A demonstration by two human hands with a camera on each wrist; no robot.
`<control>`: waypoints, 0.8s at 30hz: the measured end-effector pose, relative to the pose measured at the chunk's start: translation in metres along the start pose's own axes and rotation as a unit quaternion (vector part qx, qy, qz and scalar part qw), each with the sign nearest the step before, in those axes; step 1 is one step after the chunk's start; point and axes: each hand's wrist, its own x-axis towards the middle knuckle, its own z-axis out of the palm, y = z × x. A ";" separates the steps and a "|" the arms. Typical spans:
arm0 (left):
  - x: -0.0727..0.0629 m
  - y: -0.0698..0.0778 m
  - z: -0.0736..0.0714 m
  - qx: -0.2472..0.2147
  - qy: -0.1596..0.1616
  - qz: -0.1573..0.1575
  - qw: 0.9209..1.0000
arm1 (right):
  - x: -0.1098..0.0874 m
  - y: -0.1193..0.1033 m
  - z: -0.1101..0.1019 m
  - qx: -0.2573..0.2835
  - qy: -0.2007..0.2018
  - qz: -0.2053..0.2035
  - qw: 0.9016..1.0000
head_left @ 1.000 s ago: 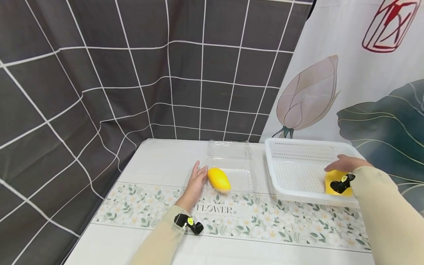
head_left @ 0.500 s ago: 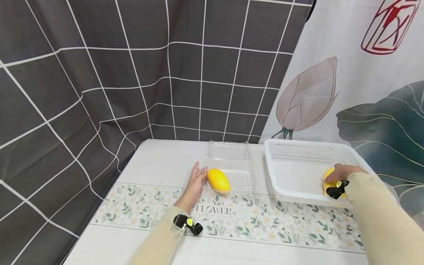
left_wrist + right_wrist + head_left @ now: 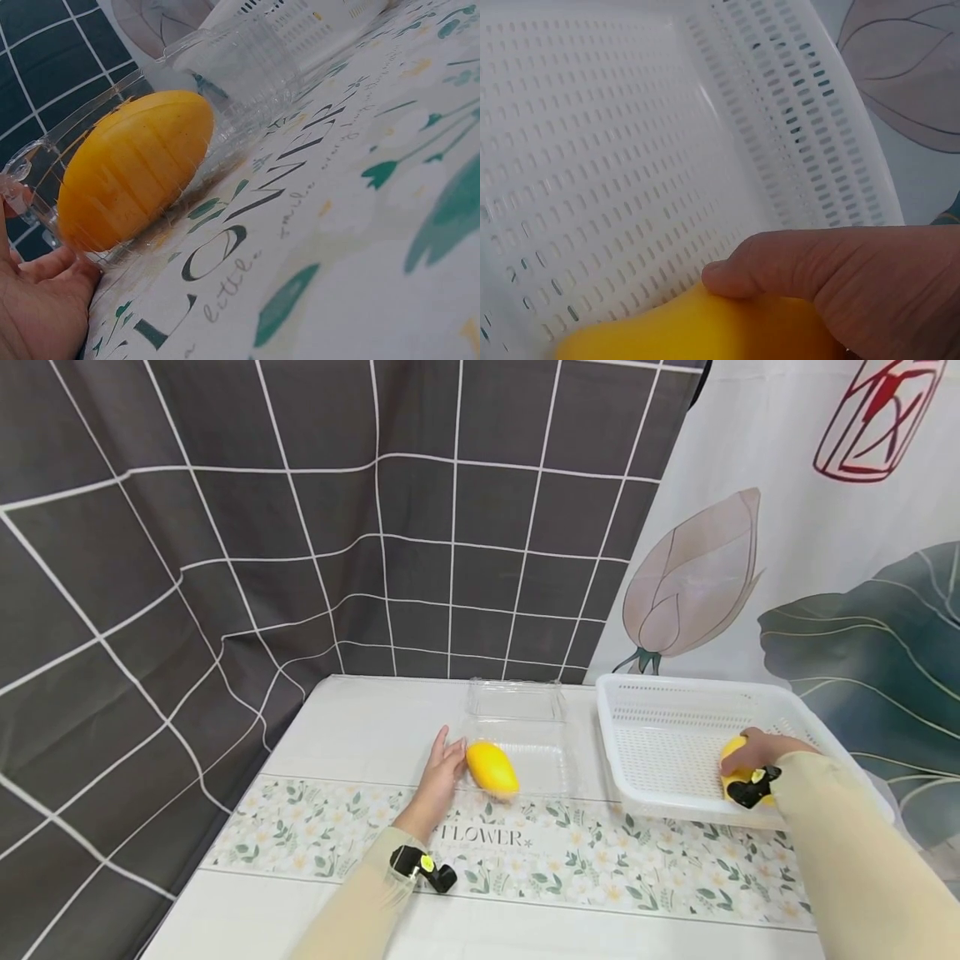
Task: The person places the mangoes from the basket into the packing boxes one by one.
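A yellow mango [image 3: 492,768] lies at the left end of a clear plastic clamshell box [image 3: 542,768], whose lid is folded back. My left hand [image 3: 438,781] is at the box's left side, its fingers extended and touching the wall; in the left wrist view a fingertip shows at the rim. Inside a white perforated basket [image 3: 652,752], my right hand [image 3: 767,750] grips a second yellow mango [image 3: 652,337] from above. The right wrist view shows the thumb laid along its top, while the other fingers are hidden.
The white table [image 3: 382,718] carries a floral printed band with the word FLOWER. Behind it hang a dark grid-patterned curtain [image 3: 420,568] and a white curtain with a lotus print [image 3: 690,585]. The basket stands right of the box.
My right hand has closed round the mango in the basket and shifted slightly left with it. My left hand and the box hold the same place.
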 end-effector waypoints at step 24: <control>-0.002 0.000 0.000 0.023 -0.001 0.000 1.000 | -0.044 -0.109 -0.008 -0.032 0.174 -0.215 0.960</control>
